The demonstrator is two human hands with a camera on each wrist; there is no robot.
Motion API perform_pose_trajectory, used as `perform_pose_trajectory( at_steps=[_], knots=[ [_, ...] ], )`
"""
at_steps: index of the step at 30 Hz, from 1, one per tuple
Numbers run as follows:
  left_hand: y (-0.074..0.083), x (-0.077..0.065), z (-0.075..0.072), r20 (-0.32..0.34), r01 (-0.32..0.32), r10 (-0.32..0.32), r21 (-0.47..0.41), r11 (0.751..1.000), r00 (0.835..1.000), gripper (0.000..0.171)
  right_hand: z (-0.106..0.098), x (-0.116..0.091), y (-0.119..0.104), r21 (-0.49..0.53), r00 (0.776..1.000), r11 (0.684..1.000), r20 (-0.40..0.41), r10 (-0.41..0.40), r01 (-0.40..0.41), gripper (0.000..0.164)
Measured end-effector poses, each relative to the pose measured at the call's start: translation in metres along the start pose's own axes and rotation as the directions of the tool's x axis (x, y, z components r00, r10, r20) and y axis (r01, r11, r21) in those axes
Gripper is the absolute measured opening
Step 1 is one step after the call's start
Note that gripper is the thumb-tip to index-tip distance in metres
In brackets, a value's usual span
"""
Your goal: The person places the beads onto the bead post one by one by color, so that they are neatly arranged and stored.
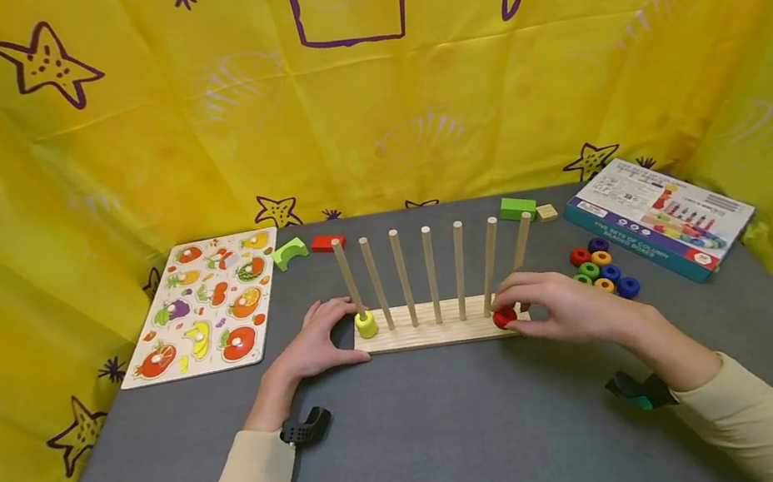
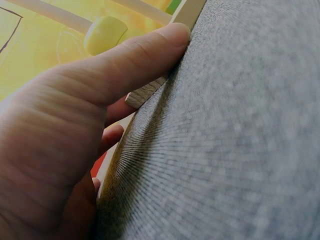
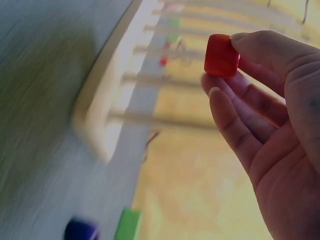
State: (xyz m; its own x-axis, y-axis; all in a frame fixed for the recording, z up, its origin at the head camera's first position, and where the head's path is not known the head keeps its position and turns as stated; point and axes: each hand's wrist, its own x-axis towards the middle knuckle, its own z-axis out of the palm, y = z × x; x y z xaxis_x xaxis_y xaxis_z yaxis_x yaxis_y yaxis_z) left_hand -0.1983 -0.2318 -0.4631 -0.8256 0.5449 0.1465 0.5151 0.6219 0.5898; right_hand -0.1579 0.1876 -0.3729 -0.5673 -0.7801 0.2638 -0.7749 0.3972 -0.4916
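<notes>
A long wooden base (image 1: pixel 439 335) with a row of several upright pegs lies across the middle of the table. At its left end my left hand (image 1: pixel 315 341) holds it, thumb along the front edge and fingers round the far side. One yellow bead (image 1: pixel 366 326) sits low on the leftmost peg. Between thumb and fingertips my right hand (image 1: pixel 564 307) pinches a red bead (image 3: pixel 221 55). In the head view that bead overlaps the right part of the base; the right wrist view shows it held out beside the pegs, not threaded on one.
Loose coloured beads (image 1: pixel 610 273) lie right of the base, before a toy box (image 1: pixel 663 214). A fruit puzzle board (image 1: pixel 202 304) lies on the left. Behind the pegs are a green arch block (image 1: pixel 290 252), a red block (image 1: pixel 328 243), a green block (image 1: pixel 518 208) and a small beige block (image 1: pixel 547 213).
</notes>
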Motion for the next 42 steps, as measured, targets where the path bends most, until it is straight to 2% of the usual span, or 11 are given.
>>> perform_pose_trajectory(
  at_steps=[6,10,19,27,30,36,42],
  knots=[
    [0.000,0.002,0.001,0.008,0.004,-0.004,0.008,1.000,1.000,0.070,0.002,0.029,-0.028,0.015,0.996,0.997,0.027,-0.082,0.082,0.030],
    [0.001,0.002,0.001,0.003,0.004,-0.004,0.006,1.000,1.000,0.070,-0.002,0.051,-0.043,0.006,0.986,0.986,0.000,-0.164,0.164,0.029],
    [0.001,0.003,0.001,-0.001,-0.004,0.004,0.001,1.000,1.000,0.069,-0.014,0.097,-0.062,-0.030,0.943,0.948,-0.100,-0.317,0.316,0.027],
    [0.001,0.004,0.002,0.008,-0.006,0.006,-0.023,1.000,1.000,0.068,-0.034,0.133,-0.070,-0.056,0.908,0.926,-0.182,-0.376,0.373,0.029],
    [0.002,0.004,0.002,0.008,-0.006,0.006,-0.020,1.000,1.000,0.069,-0.040,0.145,-0.071,-0.081,0.916,0.935,-0.184,-0.356,0.346,0.028],
    [0.002,0.004,0.002,0.007,-0.007,0.007,-0.014,1.000,1.000,0.069,-0.045,0.161,-0.070,-0.080,0.959,0.967,-0.131,-0.251,0.243,0.023],
    [0.001,0.001,0.000,-0.002,-0.018,0.018,-0.007,1.000,1.000,0.068,-0.042,0.172,-0.072,-0.062,0.979,0.981,-0.081,-0.187,0.182,0.021]
  ],
)
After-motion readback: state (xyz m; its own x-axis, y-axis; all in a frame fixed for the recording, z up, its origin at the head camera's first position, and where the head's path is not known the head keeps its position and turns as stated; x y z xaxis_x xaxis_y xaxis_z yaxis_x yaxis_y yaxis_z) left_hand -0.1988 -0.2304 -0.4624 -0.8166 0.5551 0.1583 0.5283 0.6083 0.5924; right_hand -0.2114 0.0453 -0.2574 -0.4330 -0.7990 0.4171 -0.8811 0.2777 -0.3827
